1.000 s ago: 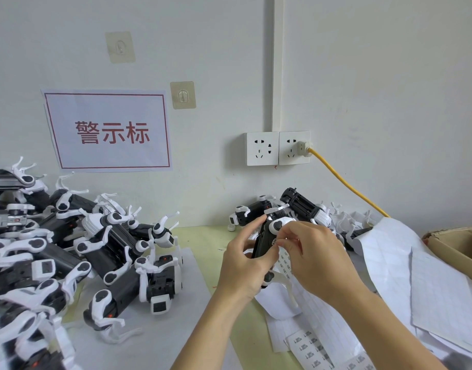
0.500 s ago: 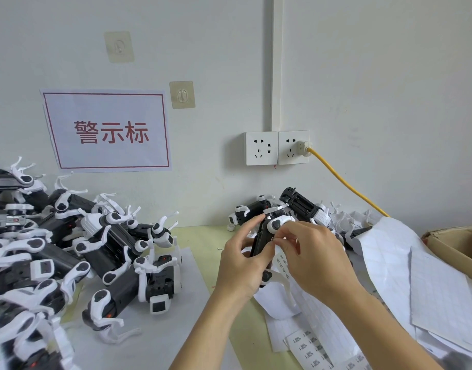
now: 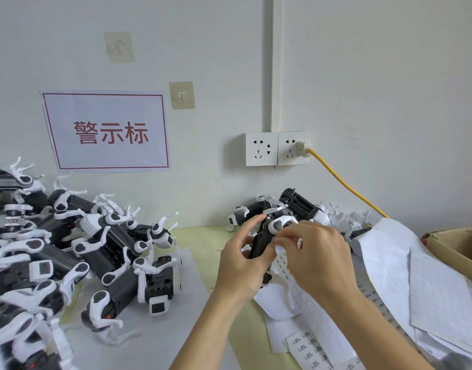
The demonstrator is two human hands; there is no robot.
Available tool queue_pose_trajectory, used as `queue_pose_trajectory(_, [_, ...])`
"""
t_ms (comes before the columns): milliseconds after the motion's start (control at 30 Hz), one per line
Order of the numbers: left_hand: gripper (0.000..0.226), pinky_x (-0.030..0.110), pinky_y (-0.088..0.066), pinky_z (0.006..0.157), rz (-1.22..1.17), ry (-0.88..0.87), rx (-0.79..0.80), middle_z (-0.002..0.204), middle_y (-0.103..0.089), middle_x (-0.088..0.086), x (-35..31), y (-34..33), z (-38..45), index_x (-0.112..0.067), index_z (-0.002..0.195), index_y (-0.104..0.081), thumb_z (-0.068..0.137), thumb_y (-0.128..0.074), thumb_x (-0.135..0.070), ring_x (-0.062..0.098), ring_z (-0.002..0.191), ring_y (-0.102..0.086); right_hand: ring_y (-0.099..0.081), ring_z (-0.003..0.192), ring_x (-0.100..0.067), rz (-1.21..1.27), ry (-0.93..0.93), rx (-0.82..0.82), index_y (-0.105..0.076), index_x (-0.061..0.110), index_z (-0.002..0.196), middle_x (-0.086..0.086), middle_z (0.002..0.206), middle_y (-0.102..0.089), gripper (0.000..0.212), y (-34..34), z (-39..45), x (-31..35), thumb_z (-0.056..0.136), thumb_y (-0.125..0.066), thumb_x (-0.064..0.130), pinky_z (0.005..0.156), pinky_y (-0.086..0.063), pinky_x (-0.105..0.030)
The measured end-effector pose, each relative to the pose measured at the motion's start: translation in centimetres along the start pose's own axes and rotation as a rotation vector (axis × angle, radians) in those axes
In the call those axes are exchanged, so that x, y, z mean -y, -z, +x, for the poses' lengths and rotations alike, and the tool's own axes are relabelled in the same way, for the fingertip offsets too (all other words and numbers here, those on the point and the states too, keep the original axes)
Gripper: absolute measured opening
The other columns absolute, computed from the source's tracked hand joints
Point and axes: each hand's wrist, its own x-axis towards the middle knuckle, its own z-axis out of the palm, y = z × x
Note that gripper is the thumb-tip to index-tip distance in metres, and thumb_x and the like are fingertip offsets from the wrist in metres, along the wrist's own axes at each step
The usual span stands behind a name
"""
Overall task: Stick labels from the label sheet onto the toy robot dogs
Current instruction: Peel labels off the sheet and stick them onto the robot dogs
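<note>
The counter (image 3: 192, 236) is crowded at its left by a heap of toy robot dogs (image 3: 69, 249). Above the label sheet (image 3: 304, 340), one black-and-white toy dog (image 3: 261, 241) is held upright, clasped by the left hand (image 3: 243, 265). A small label (image 3: 280, 243) is pinched against it by the right hand (image 3: 317, 260).

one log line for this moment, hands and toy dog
left hand grips black-and-white plastic toy robot dog | right hand fingertips pinched at its side, label unclear | white paper label sheet on table
</note>
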Motion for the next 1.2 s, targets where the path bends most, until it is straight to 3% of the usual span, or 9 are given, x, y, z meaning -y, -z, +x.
queue_pose_trajectory(500, [0.056,0.021,-0.044,0.046,-0.016,0.006,0.021,0.104,-0.062,0.017,-0.2,-0.1,-0.1,-0.059,0.111,-0.065,0.091,-0.067,-0.008,0.023,0.065,-0.060,-0.064,0.066,-0.018,0.031,-0.067,-0.050,-0.079,0.027,0.074,0.009,0.069,-0.071,0.016,-0.2,-0.1,0.4,0.084,-0.077,0.015,0.058,-0.054,-0.038])
queue_pose_trajectory(600, [0.056,0.021,-0.044,0.046,-0.020,0.005,0.022,0.105,-0.062,0.018,-0.3,-0.1,-0.1,-0.060,0.110,-0.065,0.091,-0.066,-0.007,0.023,0.066,-0.060,-0.064,0.067,-0.016,0.035,-0.079,-0.051,-0.080,0.027,0.076,0.009,0.071,-0.072,0.017,-0.3,-0.1,0.4,0.085,-0.076,0.013,0.059,-0.053,-0.033])
queue_pose_trajectory(767, [0.056,0.021,-0.043,0.045,-0.045,0.019,0.013,0.106,-0.061,0.020,-0.5,-0.2,-0.2,-0.060,0.110,-0.066,0.091,-0.067,-0.007,0.024,0.068,-0.058,-0.062,0.068,-0.013,0.062,-0.102,-0.073,-0.082,0.025,0.080,0.009,0.075,-0.074,0.016,-0.5,-0.1,0.4,0.084,-0.076,0.010,0.059,-0.042,-0.014])
queue_pose_trajectory(933, [0.053,0.021,-0.043,0.046,-0.062,0.022,-0.010,0.105,-0.063,0.017,-0.6,-0.2,-0.3,-0.059,0.111,-0.065,0.091,-0.069,-0.009,0.024,0.069,-0.060,-0.064,0.068,-0.019,0.062,-0.123,-0.074,-0.079,0.022,0.074,0.004,0.070,-0.071,0.013,-0.4,0.2,0.3,0.086,-0.076,0.017,0.062,-0.055,-0.040])
queue_pose_trajectory(1100, [0.046,0.023,-0.050,0.051,-0.106,0.056,-0.125,0.098,-0.073,0.007,-0.4,0.0,0.1,-0.052,0.119,-0.064,0.092,-0.068,-0.015,0.022,0.068,-0.071,-0.059,0.064,-0.003,0.101,-0.051,-0.034,-0.077,0.029,0.089,0.014,0.076,-0.069,0.010,0.2,0.0,0.6,0.090,-0.069,0.023,0.063,-0.053,-0.032])
queue_pose_trajectory(1200, [0.044,0.034,-0.048,0.064,-0.147,0.097,-0.147,0.099,-0.075,0.006,-0.3,0.1,0.2,-0.052,0.122,-0.062,0.092,-0.069,-0.020,0.021,0.073,-0.072,-0.059,0.066,-0.005,0.174,0.067,0.072,-0.076,0.031,0.107,0.016,0.080,-0.066,0.028,0.6,-0.5,1.3,0.090,-0.054,0.026,0.062,-0.052,-0.032])
